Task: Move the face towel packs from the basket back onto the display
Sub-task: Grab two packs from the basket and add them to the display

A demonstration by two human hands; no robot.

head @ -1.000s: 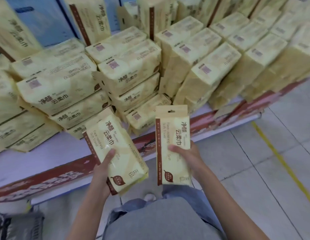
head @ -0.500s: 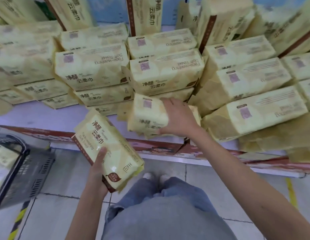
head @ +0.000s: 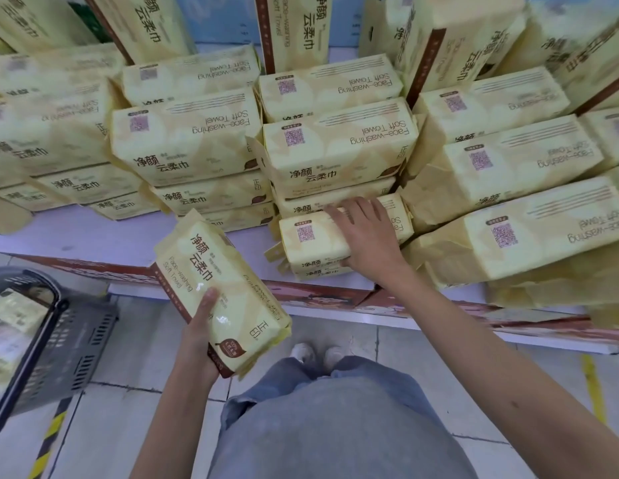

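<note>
At the front edge of the display shelf (head: 76, 236), two hands are seen, each with one face towel pack. One yellow pack (head: 228, 292) is gripped by the left hand (head: 197, 344) and held tilted above the floor, just in front of the shelf edge. The fingers are curled round its underside and the thumb is pressed on its printed face.

A second pack (head: 311, 242) lies flat on the shelf, on top of another pack at the red front edge. The right hand (head: 367, 243) is laid on its right end, fingers nearly straight and spread over the top, with nothing clasped.

More than a dozen stacked packs (head: 335, 150) are piled behind and to both sides, and several stand upright at the back. An exact count cannot be made.

A strip of bare shelf is left open at the front left, between the piles and the edge, just left of the second pack.

One dark grey basket (head: 80, 344) stands on the tiled floor (head: 135, 340) at the left, near the shelf base and partly cut off by the frame. At least one basket pack (head: 14, 319) is seen inside it, blurred. Whether more lie there cannot be told.
</note>
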